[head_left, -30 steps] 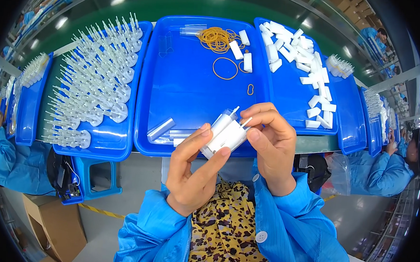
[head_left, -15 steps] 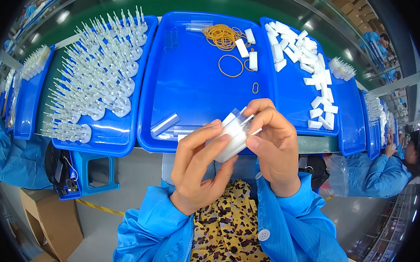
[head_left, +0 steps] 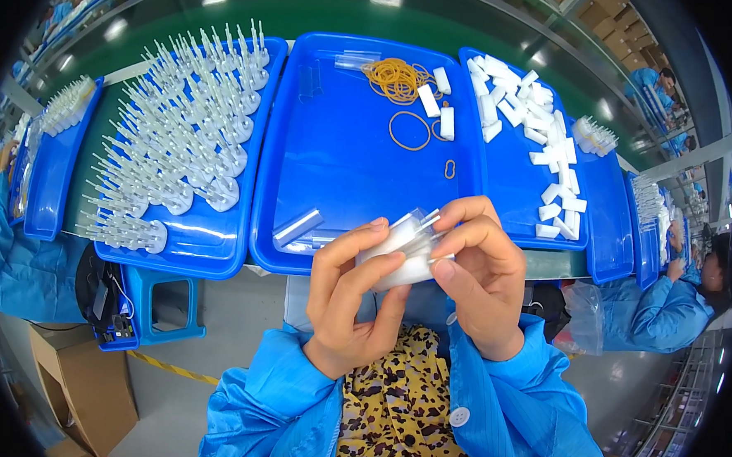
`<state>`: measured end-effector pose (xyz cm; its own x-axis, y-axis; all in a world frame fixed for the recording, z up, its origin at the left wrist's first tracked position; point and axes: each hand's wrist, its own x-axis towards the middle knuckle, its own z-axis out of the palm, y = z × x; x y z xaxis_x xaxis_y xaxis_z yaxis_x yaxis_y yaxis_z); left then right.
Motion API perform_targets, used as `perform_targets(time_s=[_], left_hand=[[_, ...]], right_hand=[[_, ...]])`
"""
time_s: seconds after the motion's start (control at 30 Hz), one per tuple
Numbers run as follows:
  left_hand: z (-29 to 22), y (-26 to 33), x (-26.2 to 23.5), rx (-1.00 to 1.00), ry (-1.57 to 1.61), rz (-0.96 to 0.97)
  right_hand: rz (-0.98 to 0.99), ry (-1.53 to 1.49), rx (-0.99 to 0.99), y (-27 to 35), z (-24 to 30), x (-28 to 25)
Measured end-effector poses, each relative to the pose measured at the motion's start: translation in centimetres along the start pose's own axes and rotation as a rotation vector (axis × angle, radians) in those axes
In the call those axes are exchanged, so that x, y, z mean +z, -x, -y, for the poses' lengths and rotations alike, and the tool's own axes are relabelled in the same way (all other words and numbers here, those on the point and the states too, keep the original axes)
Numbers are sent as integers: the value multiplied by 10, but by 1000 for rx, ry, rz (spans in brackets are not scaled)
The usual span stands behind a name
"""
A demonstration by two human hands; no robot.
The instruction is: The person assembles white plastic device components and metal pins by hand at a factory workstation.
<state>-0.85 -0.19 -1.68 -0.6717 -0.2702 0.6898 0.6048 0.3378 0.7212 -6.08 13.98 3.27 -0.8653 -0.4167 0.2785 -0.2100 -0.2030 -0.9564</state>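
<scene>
Head view, looking down over the workbench. I see the left hand [head_left: 352, 298] and the right hand [head_left: 481, 276] raised together just in front of the near rim of the middle blue tray [head_left: 345, 157], both closed on a small bundle of white plastic pieces [head_left: 402, 249]. The left fingers [head_left: 357, 243] wrap the bundle from the left with the thumb pressed beneath it; the right fingers [head_left: 474, 226] curl over its top and right side, thumb against its lower edge. Clear slender tips project from the bundle's upper end, between the two hands. I cannot tell how many pieces it contains.

The middle tray holds a heap of yellow rubber bands [head_left: 397, 77] at its far edge, a single loose band [head_left: 410, 131] nearer the centre, and a clear tube [head_left: 297, 227] close to the near rim. The left tray [head_left: 216, 254] carries rows of white spiked parts [head_left: 181, 128] lying on their sides. The right tray [head_left: 581, 240] carries scattered white blocks [head_left: 521, 108]. Blue sleeves [head_left: 274, 397] enter from the lower edge. A second person in blue [head_left: 660, 306] sits at the far right.
</scene>
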Motion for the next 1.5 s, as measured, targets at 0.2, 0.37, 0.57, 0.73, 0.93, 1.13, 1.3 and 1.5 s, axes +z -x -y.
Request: perform_targets(time_s=[0.2, 0.37, 0.57, 0.73, 0.93, 1.13, 1.3, 1.5], left_hand=[[0, 0, -9, -174, 168, 1], [2, 0, -19, -242, 316, -80], [1, 0, -24, -252, 287, -108], [4, 3, -30, -240, 209, -56], [9, 4, -36, -214, 76, -9], [11, 3, -30, -166, 33, -36], [6, -2, -19, -107, -57, -6], [-2, -3, -12, -69, -122, -37]], right_hand=[[237, 259, -40, -18, 21, -5], [266, 534, -203, -99, 29, -16], [193, 1239, -368, -209, -67, -14], [135, 1441, -354, -227, -105, -10], [218, 1122, -292, -216, -70, -12], [372, 165, -139, -136, -7, -36], [282, -17, -100, -88, 4, -58], [150, -79, -30, -48, 11, -60]])
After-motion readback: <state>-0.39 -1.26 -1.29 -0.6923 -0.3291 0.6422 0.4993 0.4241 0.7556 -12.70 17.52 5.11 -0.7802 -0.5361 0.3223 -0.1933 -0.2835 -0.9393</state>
